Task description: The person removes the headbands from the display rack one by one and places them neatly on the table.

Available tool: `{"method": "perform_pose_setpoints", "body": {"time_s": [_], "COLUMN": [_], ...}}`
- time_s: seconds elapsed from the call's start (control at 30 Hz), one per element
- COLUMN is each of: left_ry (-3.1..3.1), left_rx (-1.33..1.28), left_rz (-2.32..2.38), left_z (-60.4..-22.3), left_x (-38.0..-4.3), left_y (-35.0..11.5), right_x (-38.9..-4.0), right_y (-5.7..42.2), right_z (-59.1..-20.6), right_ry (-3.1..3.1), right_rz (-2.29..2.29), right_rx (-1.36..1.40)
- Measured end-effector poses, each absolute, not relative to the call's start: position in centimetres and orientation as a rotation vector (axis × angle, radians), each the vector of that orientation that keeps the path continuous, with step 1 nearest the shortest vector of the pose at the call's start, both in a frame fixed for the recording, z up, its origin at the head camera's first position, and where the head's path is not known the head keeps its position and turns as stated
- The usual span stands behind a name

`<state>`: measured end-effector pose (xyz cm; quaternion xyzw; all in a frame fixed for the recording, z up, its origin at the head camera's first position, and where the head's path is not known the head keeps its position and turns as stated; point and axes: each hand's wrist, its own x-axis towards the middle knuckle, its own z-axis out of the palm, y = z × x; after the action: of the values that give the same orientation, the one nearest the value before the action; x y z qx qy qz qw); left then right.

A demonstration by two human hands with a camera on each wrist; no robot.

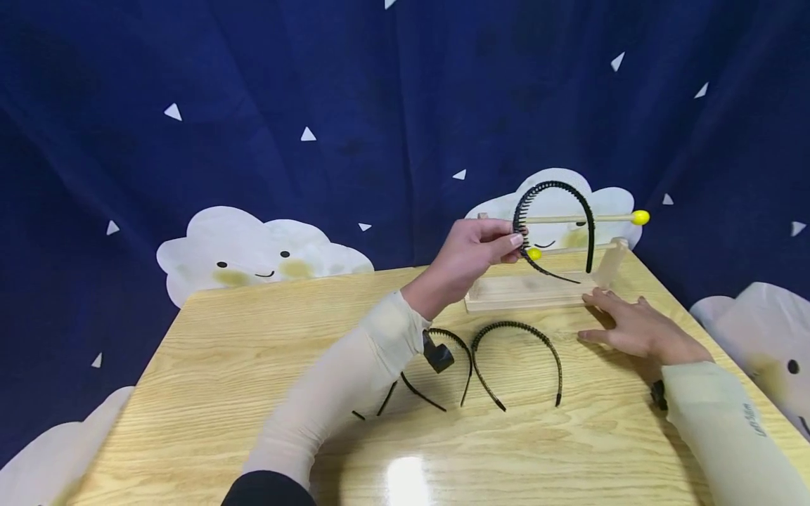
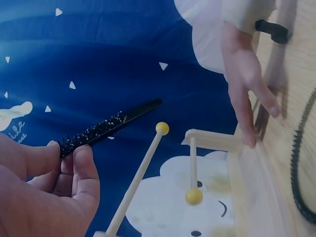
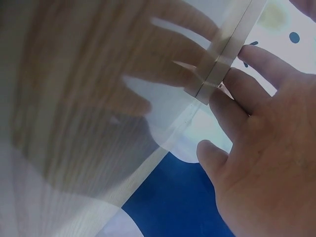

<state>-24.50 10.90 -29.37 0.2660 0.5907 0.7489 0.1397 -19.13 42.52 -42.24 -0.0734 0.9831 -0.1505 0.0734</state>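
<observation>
My left hand (image 1: 477,246) pinches a black toothed headband (image 1: 591,235) between thumb and fingers at one side, holding it raised in front of a wooden rack (image 1: 525,294). In the left wrist view the headband (image 2: 111,126) appears edge-on, near the yellow ball tip (image 2: 162,128) of one of the rack's rods. My right hand (image 1: 639,329) has its fingers extended, fingertips at the right end of the rack's base. From the right wrist, that hand (image 3: 276,128) shows spread fingers along the wooden edge (image 3: 217,69), gripping nothing.
Another black headband (image 1: 517,325) lies on the wooden table (image 1: 221,393) before the rack. More black headbands (image 1: 470,358) lie to its left, partly hidden by my left sleeve. A second yellow ball tip (image 1: 534,254) shows lower down. A dark blue curtain (image 1: 354,84) hangs behind.
</observation>
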Motion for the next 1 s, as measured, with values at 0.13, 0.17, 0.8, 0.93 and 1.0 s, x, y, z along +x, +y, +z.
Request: {"method": "perform_pose_setpoints", "body": {"time_s": [0.13, 0.17, 0.8, 0.93, 1.0], "left_ry": [1.681, 1.679, 1.659, 1.656, 1.646], "left_rx": [0.743, 0.732, 0.511, 0.485, 0.472], "left_rz": [2.134, 2.130, 2.102, 2.099, 2.107], "left_z": [-29.5, -29.5, -32.0, -32.3, -32.3], "left_x": [-24.4, -24.5, -23.7, -23.6, -23.5], "left_y": [9.0, 8.5, 0.0, -1.0, -1.5], "right_x": [-19.1, -19.1, -19.3, -19.3, -19.4], "right_y": [42.6, 42.7, 42.6, 42.8, 42.9], "right_z": [-42.2, -42.3, -42.4, -42.6, -42.7], "right_ry": [2.948, 2.946, 2.950, 2.955, 2.954], "right_rz": [-0.458, -0.459, -0.463, -0.448, -0.447], "right_rx": [-0.232, -0.237, -0.264, -0.266, -0.265]}}
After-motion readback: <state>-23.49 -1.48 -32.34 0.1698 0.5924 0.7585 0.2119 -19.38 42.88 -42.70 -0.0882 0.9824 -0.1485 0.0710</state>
